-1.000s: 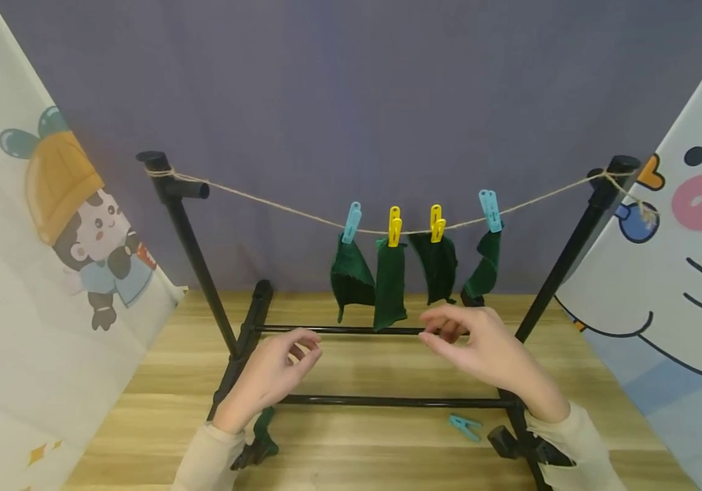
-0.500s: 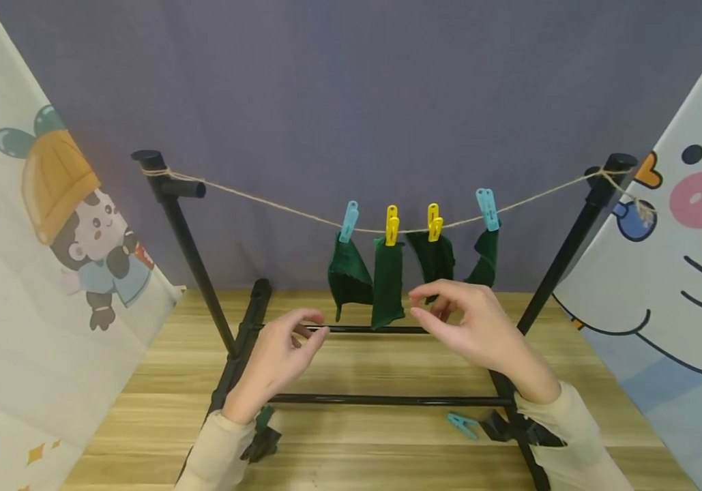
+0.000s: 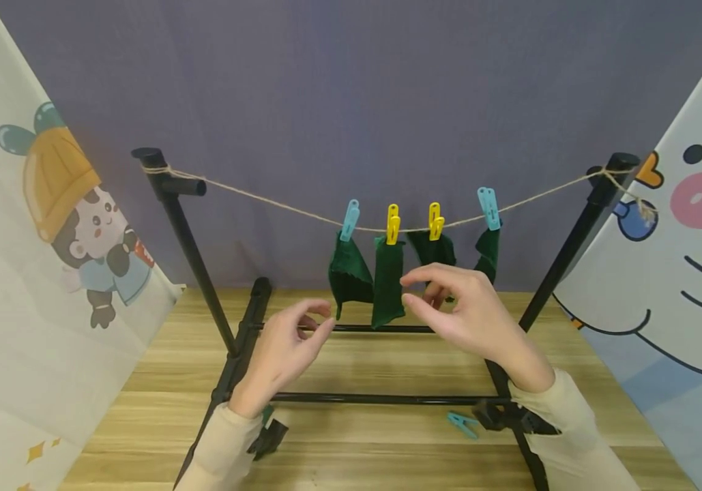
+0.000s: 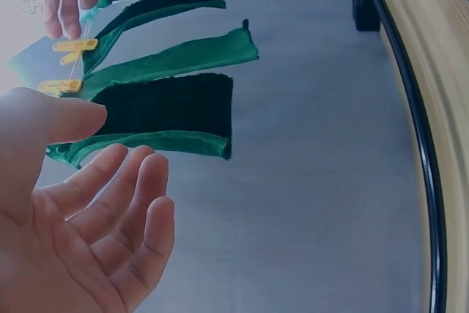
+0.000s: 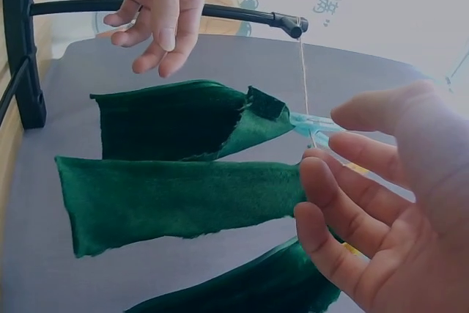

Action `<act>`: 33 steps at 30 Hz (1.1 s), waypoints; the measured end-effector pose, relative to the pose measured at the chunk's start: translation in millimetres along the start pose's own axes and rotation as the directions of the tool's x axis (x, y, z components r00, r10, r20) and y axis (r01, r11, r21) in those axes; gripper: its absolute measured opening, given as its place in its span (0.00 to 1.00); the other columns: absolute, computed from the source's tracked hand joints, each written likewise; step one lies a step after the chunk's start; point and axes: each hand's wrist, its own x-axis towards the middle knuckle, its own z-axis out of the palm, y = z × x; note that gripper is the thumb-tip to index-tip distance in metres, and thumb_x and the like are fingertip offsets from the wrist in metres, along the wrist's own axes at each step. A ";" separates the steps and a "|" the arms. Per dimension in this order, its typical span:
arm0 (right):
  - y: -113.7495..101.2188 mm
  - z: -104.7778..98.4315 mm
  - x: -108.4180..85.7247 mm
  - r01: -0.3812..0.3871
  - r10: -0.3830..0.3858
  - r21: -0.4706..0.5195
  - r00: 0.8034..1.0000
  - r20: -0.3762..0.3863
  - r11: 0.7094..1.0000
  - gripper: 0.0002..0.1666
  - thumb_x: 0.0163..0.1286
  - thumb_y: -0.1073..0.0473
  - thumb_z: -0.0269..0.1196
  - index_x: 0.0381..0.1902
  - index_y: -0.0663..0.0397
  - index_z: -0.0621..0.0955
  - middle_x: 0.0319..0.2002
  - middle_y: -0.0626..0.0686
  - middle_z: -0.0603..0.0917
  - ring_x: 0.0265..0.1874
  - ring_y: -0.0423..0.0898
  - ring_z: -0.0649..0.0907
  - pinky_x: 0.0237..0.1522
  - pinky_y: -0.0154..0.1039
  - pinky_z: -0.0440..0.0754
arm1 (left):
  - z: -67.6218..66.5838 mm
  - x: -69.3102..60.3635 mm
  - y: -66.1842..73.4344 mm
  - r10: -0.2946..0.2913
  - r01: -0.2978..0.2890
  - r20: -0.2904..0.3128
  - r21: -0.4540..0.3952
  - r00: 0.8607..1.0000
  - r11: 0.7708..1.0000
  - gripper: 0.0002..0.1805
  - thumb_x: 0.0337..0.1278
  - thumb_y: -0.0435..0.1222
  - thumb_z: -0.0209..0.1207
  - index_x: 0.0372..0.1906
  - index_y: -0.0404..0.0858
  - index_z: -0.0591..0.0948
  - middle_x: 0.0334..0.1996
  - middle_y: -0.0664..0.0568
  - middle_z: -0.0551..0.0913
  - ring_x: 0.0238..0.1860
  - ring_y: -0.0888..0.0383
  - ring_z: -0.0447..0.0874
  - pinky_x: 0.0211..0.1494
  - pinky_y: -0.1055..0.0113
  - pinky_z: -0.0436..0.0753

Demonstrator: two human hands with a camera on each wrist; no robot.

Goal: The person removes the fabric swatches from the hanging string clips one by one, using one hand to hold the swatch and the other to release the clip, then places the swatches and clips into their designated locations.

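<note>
Green cloth pieces hang from a string [image 3: 277, 204], held by yellow clips [image 3: 393, 225] and blue clips [image 3: 488, 209]. The left hand [image 3: 286, 351], fingers loosely bent, is below and left of the leftmost cloth [image 3: 349, 276] and holds nothing. In the head view the right hand [image 3: 467, 314] overlaps the two right cloths, fingers bent and apart, with nothing between them. The left wrist view shows the left palm [image 4: 88, 225] facing up near a dark green cloth [image 4: 168, 106]. The right wrist view has the right hand [image 5: 374, 203] in front of the string and clips.
A black frame [image 3: 197, 269] carries the string between two posts. Its lower bars [image 3: 387, 399] cross above the wooden table [image 3: 351, 457]. A loose blue clip [image 3: 462, 424] lies near the front right, and dark green material [image 3: 269, 438] is beside the left forearm. Printed curtains flank both sides.
Both hands have moved up a little; the left has shifted right and the right has shifted left, so they are closer together. The hanging cloths look unmoved.
</note>
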 end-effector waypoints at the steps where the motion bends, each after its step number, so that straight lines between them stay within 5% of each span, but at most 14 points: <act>1: -0.9 -0.1 1.5 0.004 -0.004 0.002 1.000 -0.004 1.000 0.15 0.69 0.64 0.73 0.53 0.51 0.89 0.32 0.40 0.87 0.27 0.32 0.82 0.31 0.35 0.84 | -0.3 0.6 1.1 0.006 -0.006 -0.005 -0.001 1.000 1.000 0.13 0.73 0.44 0.66 0.57 0.49 0.87 0.52 0.59 0.90 0.43 0.65 0.89 0.45 0.61 0.90; 10: -11.3 -5.9 13.7 0.045 -0.046 -0.022 0.997 -0.064 0.999 0.15 0.67 0.65 0.74 0.52 0.53 0.89 0.39 0.45 0.90 0.33 0.35 0.85 0.33 0.35 0.86 | -7.2 9.5 8.5 0.048 -0.048 -0.060 0.004 0.997 0.999 0.13 0.73 0.44 0.66 0.56 0.47 0.86 0.52 0.57 0.90 0.42 0.60 0.89 0.40 0.68 0.87; 18: -19.1 -8.8 24.4 -0.006 -0.005 -0.069 0.988 -0.154 0.998 0.13 0.68 0.63 0.74 0.51 0.55 0.89 0.39 0.47 0.91 0.36 0.39 0.86 0.35 0.35 0.85 | -14.7 17.7 11.8 0.072 -0.073 -0.105 -0.010 0.992 0.997 0.13 0.73 0.43 0.66 0.57 0.45 0.86 0.52 0.56 0.90 0.42 0.61 0.88 0.40 0.66 0.88; 33: -36.4 -9.0 58.5 0.002 -0.019 -0.087 0.981 -0.193 0.996 0.12 0.72 0.59 0.72 0.51 0.54 0.90 0.37 0.50 0.92 0.23 0.38 0.84 0.22 0.35 0.76 | -14.9 34.8 16.5 0.086 -0.097 -0.105 -0.104 0.991 0.990 0.16 0.74 0.43 0.65 0.62 0.45 0.84 0.57 0.53 0.88 0.46 0.56 0.90 0.40 0.62 0.88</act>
